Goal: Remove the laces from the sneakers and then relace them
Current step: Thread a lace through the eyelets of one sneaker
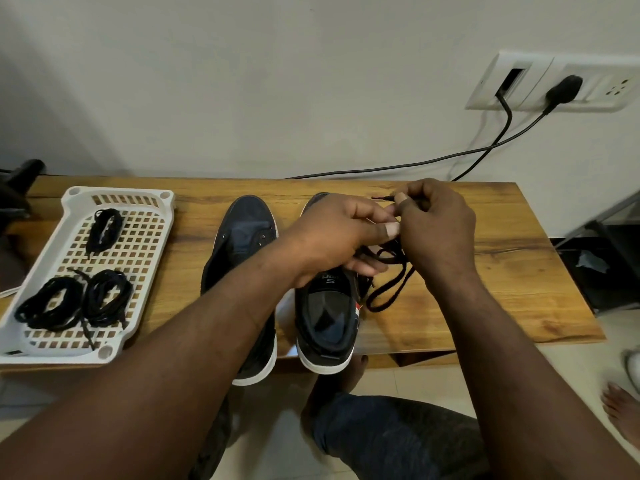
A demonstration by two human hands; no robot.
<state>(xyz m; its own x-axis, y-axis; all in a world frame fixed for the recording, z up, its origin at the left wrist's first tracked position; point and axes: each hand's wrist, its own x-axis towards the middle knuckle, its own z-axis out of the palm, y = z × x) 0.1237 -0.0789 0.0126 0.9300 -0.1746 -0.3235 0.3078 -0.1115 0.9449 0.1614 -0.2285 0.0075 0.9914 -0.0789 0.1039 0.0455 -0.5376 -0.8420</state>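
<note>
- Two hands meet in the middle right of the frame, above the toe end of the right-side sneaker (325, 317). Both forearms reach in from the bottom corners.
- I see the left hand (341, 237) lying back-up with its fingers curled under. Its thumb stretches to the right, pinches the black lace (388, 289) and touches the other hand.
- The right hand (438, 230) is curled, knuckles up, and pinches the same lace near its end. The lace tip (381, 198) pokes out leftward past the fingers.
- Below the hands the lace drops in a loose loop onto the wooden table (502, 278), just beside the right-side sneaker. I cannot tell which eyelets it runs through, because the left hand covers that part of the shoe.
- The left-side sneaker (242, 233) stands just beside its mate, toe toward the wall. The left forearm crosses over its heel and hides it from me.
- At the left of the frame a white slotted tray (152, 216) sits on the table with three dark lace bundles (104, 230) in it, well apart from the hands.
- At the upper right a socket panel (519, 81) holds a black plug (562, 88), and two cables (415, 164) run down toward the table's far edge.
- At the bottom centre I see a knee (381, 434) in dark cloth, and a bare foot (620, 407) at the lower right edge.
</note>
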